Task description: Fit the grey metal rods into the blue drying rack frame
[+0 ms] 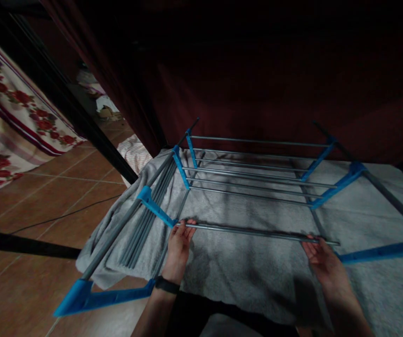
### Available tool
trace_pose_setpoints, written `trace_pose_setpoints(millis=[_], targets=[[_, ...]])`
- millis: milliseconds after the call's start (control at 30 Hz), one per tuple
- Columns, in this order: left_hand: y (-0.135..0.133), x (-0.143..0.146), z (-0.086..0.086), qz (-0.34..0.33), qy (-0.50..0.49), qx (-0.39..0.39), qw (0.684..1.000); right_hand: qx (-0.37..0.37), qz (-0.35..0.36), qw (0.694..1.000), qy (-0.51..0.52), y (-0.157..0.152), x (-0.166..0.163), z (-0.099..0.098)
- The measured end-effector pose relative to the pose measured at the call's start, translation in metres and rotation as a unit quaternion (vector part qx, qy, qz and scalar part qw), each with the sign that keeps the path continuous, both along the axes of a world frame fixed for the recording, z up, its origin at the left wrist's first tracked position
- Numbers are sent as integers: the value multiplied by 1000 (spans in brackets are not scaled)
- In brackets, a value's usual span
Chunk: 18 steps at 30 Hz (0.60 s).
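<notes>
A rack of grey metal rods and blue plastic connectors [342, 181] lies on a grey towel [243, 276] on the floor. My left hand [179, 245], with a black wristband, is closed round the left end of a grey metal rod [250, 230], right at a blue connector bar [155, 208]. My right hand [323, 260] pinches the same rod near its right end, beside another blue bar [380, 253]. The rod runs level between both hands. Several rods [254, 175] sit fixed between blue bars farther back.
Several loose rods [145, 229] lie bundled on the towel at the left. Brown floor tiles [40, 196] spread to the left, with a black cable across them and a floral cloth [8, 117] beyond. A dark red fabric wall [275, 79] stands behind the rack.
</notes>
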State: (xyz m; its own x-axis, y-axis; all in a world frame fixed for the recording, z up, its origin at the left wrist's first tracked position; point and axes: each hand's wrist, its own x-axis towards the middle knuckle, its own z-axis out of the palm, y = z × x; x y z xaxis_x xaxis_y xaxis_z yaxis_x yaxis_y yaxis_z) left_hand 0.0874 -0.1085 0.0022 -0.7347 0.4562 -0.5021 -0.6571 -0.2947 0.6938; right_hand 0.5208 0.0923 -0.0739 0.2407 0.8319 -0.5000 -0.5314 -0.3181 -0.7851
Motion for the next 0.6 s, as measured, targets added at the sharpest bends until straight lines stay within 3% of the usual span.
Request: trace_pose_setpoints(millis=[267,600], targets=[[4,3,-5,-15,3,-8,1000,-11,4,999,33,0,6,-5],[11,9,1,-63,24,16,998,22,38,999,-8,-3,0,2]])
